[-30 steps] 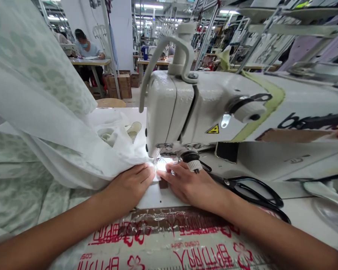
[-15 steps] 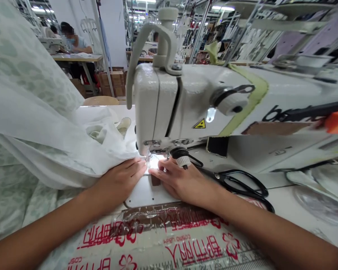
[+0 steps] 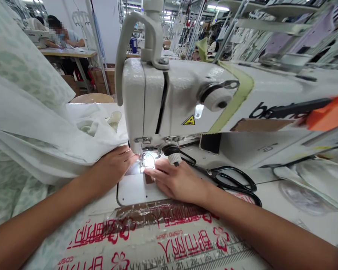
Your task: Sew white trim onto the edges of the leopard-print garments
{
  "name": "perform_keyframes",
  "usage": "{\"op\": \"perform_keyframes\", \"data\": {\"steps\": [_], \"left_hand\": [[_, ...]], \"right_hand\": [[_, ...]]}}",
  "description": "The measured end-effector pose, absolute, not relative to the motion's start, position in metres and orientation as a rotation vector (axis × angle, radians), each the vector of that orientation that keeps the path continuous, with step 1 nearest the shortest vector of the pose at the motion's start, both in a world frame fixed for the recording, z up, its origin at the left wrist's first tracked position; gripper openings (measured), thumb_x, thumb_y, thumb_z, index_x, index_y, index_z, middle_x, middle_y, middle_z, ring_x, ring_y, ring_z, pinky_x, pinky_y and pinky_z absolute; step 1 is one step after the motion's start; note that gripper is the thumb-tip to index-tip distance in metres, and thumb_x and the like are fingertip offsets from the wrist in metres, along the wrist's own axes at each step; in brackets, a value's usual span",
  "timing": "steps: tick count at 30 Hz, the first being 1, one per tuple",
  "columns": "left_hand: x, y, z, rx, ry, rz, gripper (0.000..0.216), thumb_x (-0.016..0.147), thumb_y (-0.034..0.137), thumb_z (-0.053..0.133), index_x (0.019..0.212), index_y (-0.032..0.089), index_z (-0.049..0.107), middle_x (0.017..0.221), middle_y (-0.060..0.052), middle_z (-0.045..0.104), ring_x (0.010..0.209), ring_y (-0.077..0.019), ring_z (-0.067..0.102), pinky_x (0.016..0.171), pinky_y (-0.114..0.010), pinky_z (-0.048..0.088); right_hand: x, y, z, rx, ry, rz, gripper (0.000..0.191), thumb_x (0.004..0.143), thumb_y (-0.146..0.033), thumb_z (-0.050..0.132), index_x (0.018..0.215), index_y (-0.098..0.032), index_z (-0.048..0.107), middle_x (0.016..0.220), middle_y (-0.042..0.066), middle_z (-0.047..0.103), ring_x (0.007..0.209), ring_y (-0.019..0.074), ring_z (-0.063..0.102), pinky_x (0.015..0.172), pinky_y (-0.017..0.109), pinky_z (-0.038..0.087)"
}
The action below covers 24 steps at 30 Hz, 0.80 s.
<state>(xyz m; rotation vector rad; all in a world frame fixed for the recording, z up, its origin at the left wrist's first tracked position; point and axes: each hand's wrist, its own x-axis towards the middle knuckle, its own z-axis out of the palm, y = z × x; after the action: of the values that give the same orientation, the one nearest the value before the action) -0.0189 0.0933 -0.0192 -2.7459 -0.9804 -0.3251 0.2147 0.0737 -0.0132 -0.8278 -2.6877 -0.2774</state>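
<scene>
My left hand is at the left of the needle area, its fingers closed on the edge of a white fabric with a pale green pattern. Just right of the presser foot is my right hand, its fingers bent together and pointing left over the needle plate. What its fingertips hold, if anything, is too small to make out. A white sewing machine stands over both hands, its lamp lighting the needle spot. Black-handled scissors lie right of my right hand, under the machine arm.
A ruler and red-printed plastic cover the front table edge. Fabric scraps lie on the right. An orange piece sticks out from the machine. Behind, a person sits at another table.
The camera view has shifted, so the machine appears further left. My left hand has drawn back left from the needle, and the gap between my hands is wider.
</scene>
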Motion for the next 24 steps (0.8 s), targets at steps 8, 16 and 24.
{"op": "perform_keyframes", "data": {"steps": [8,16,24], "left_hand": [[-0.009,0.089,-0.006,-2.739,-1.085,-0.161,0.028,0.091,0.008,0.039,0.111,0.008,0.059,0.098,-0.008,0.065,0.094,-0.0161,0.055,0.093,-0.025,0.034],[0.0,0.085,-0.008,-2.74,-1.193,-0.2,0.027,0.089,0.003,0.039,0.104,0.003,0.062,0.092,-0.013,0.064,0.097,-0.0205,0.055,0.089,-0.029,0.038],[-0.015,0.081,-0.012,-2.698,-1.423,-0.495,0.019,0.081,0.0,0.049,0.089,0.008,0.064,0.09,-0.01,0.066,0.087,-0.0188,0.06,0.077,-0.027,0.046]], "right_hand": [[0.216,0.077,-0.019,-0.701,-2.629,-0.161,0.028,0.09,-0.015,0.04,0.109,-0.014,0.061,0.087,0.007,0.064,0.072,0.0151,0.058,0.061,0.027,0.044],[0.216,0.08,-0.023,-0.677,-2.608,-0.132,0.028,0.087,-0.013,0.045,0.11,-0.013,0.063,0.084,0.008,0.063,0.064,0.0124,0.055,0.058,0.025,0.046],[0.204,0.072,-0.016,-0.497,-2.551,-0.145,0.041,0.083,-0.006,0.053,0.123,-0.013,0.052,0.099,0.011,0.063,0.094,0.0194,0.059,0.078,0.034,0.053]]}}
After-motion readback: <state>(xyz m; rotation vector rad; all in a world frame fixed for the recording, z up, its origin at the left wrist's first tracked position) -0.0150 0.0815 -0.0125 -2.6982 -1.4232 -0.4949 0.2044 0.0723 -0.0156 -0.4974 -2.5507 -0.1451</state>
